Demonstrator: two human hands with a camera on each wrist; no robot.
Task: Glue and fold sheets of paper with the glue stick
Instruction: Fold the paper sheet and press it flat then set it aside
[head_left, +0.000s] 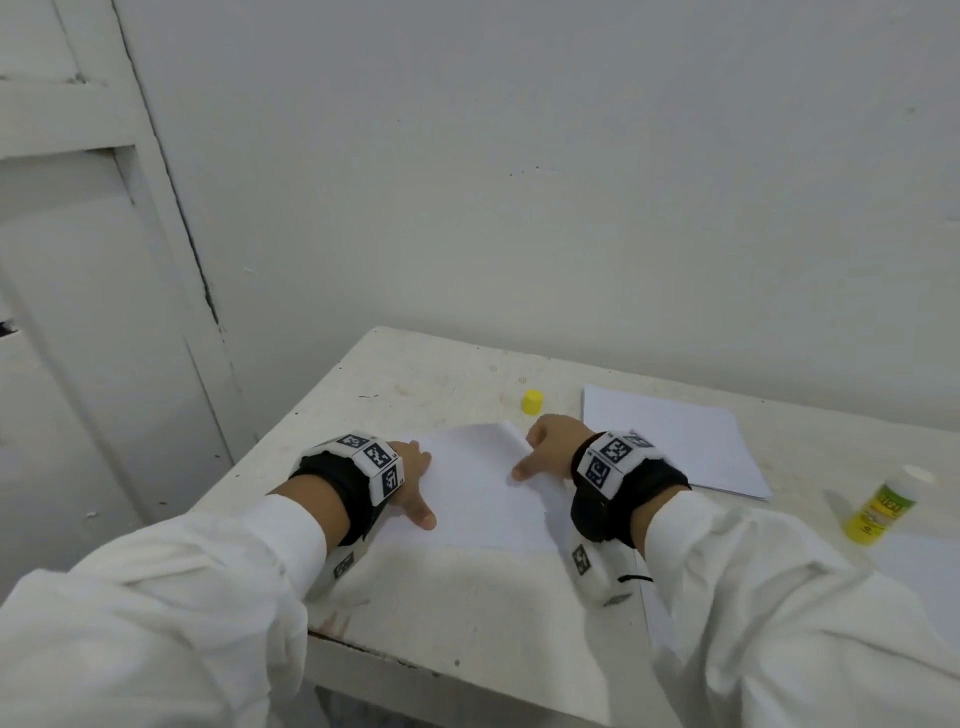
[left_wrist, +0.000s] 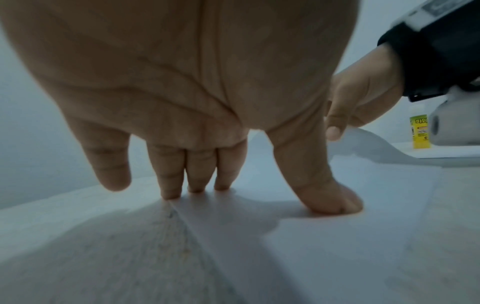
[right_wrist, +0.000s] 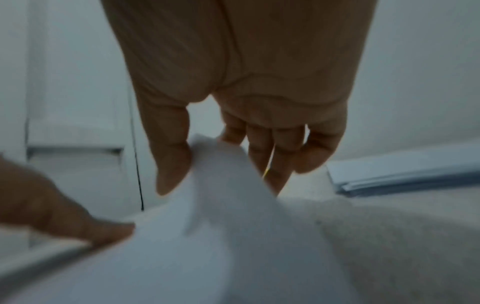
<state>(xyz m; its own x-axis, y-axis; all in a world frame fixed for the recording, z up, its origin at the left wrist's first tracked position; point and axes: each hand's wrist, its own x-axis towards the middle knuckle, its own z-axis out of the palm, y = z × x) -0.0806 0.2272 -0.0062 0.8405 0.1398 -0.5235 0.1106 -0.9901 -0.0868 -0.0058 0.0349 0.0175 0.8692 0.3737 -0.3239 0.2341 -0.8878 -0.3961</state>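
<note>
A white sheet of paper (head_left: 478, 493) lies on the white table (head_left: 441, 597) between my hands. My left hand (head_left: 413, 486) presses its left part flat with straight fingers (left_wrist: 194, 176) and thumb (left_wrist: 327, 197). My right hand (head_left: 543, 449) pinches the sheet's far right corner (right_wrist: 218, 164) between thumb and forefinger and lifts it, so that the paper curls up. The glue stick (head_left: 883, 506), yellow and white with no cap on, stands at the right; it also shows in the left wrist view (left_wrist: 419, 131). Its yellow cap (head_left: 532, 401) sits behind the sheet.
A stack of white sheets (head_left: 675, 441) lies at the back right, also seen as a low pile (right_wrist: 402, 176) in the right wrist view. Another sheet (head_left: 924, 577) lies at the right edge. The wall runs behind the table, with a door at the left.
</note>
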